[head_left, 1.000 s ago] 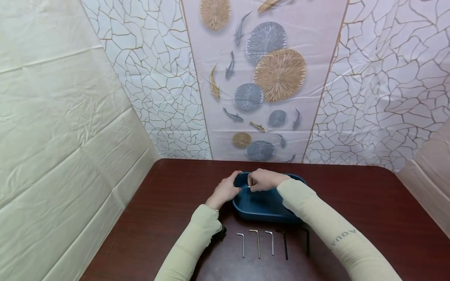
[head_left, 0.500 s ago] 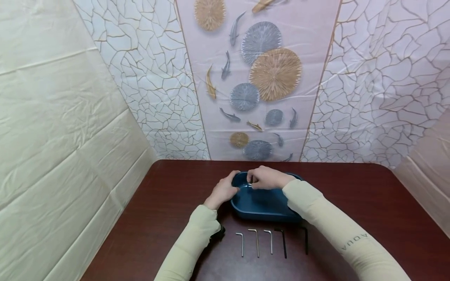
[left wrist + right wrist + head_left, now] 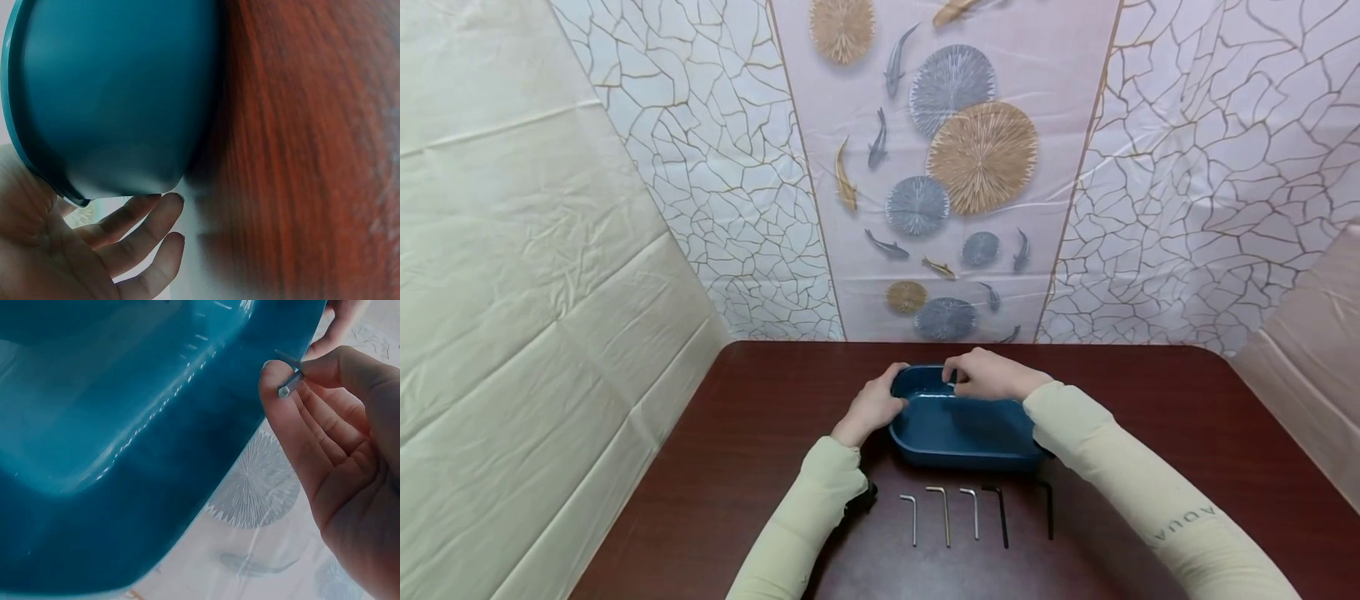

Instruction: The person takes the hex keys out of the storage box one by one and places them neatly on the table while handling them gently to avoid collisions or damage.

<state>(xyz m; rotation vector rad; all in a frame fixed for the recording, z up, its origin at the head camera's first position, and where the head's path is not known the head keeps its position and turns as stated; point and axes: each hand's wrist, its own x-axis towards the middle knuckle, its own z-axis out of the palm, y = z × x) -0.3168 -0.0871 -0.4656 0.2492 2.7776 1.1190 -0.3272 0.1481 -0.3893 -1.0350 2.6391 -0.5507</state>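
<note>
A deep blue oval-cornered tray (image 3: pixel 962 425) stands on the table. My left hand (image 3: pixel 874 408) grips its left end, thumb over the rim and fingers along the outer wall; the left wrist view shows those curled fingers (image 3: pixel 140 240) under the wall. Over the tray's back rim, my right hand (image 3: pixel 988 375) pinches a small silver hex key (image 3: pixel 285 391) between thumb and forefinger, its six-sided end showing in the right wrist view. Most of that key is hidden by the fingers.
In front of the tray lie several hex keys in a row: silver ones (image 3: pixel 914 523), a brass-coloured one (image 3: pixel 947 518) and black ones (image 3: pixel 1003 518). The table (image 3: pixel 760 417) meets a patterned cloth backdrop (image 3: pixel 1000 292). A dark object (image 3: pixel 861 498) sits by the left sleeve.
My right hand has moved right along the back of the tray and a little up, still pinching the hex key. The left hand keeps its grip on the tray's left end.
</note>
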